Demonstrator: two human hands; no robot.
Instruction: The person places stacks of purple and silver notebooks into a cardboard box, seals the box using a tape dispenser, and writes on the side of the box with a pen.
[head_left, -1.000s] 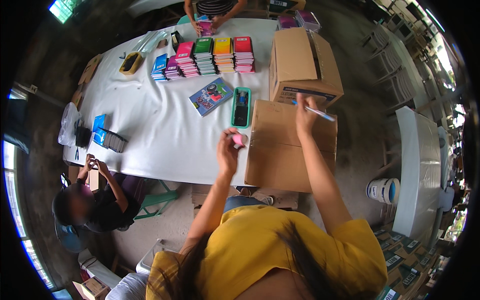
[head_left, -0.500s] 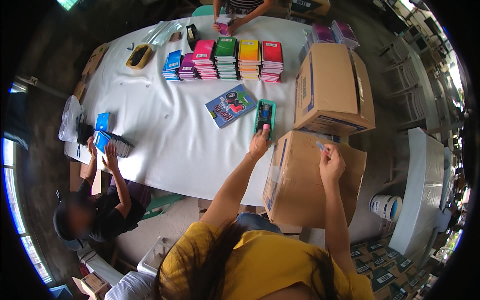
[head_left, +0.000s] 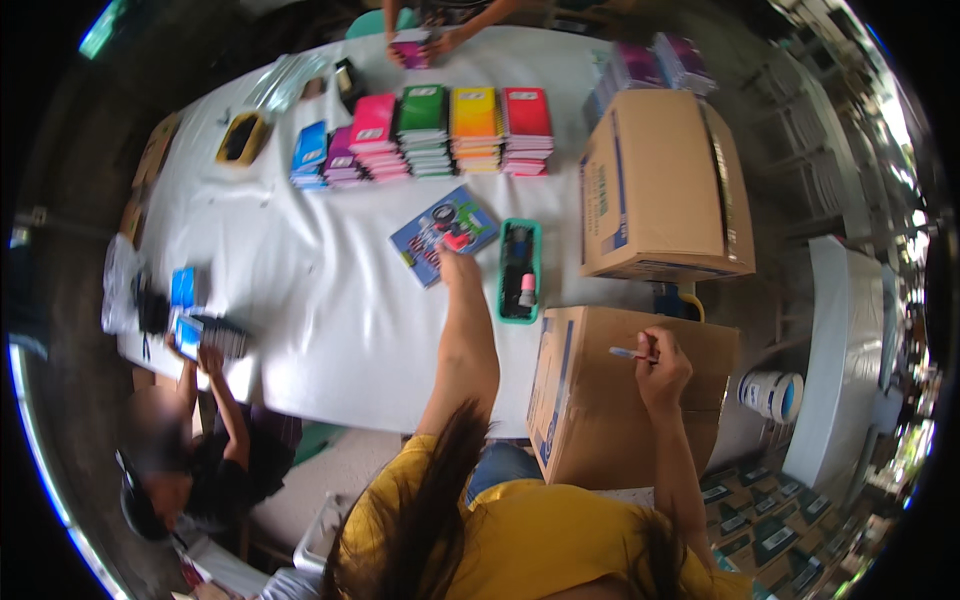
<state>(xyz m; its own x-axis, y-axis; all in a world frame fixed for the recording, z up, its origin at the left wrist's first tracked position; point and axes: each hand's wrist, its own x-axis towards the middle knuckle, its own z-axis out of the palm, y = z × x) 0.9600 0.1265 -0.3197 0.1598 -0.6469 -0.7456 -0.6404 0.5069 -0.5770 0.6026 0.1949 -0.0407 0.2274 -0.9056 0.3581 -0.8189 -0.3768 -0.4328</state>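
Note:
My left hand (head_left: 457, 268) is over the lower edge of a blue picture-covered book (head_left: 470, 215) lying flat on the table. Its fingertips overlap the cover, but blur hides how they are set. Over the near cardboard box (head_left: 590, 400), my right hand (head_left: 664, 372) is closed around a slim pen-like thing (head_left: 622, 352) with a pale blue end pointing left. Between the book and the boxes sits a narrow green tray (head_left: 536, 262), holding dark items and a small pink-topped piece (head_left: 527, 290).
Stacks of coloured notebooks (head_left: 422, 115) form a row at the table's far side. A second cardboard box (head_left: 650, 190) stands at the right. One co-worker (head_left: 195, 450) handles blue notebooks at left; another person's hands (head_left: 440, 42) hold a purple notebook at the far edge.
My left hand has left the green tray and moved left to the book. My right hand keeps its hold on the pen-like thing, now turned more level. The whole view has shifted slightly.

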